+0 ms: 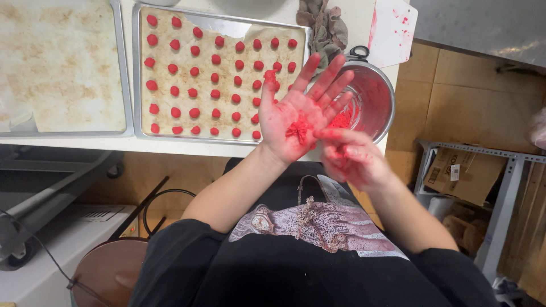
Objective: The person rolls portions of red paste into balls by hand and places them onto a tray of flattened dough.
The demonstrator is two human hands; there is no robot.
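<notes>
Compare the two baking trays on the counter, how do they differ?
The right baking tray carries rows of small red dough balls on its liner; the left baking tray carries none, only bare paper. The right tray's paper is torn at the top, showing metal, while the left tray's paper covers all that shows. The left tray runs off the picture's edge; the right one shows whole. Both are rimmed metal with brown-stained paper liners.
</notes>
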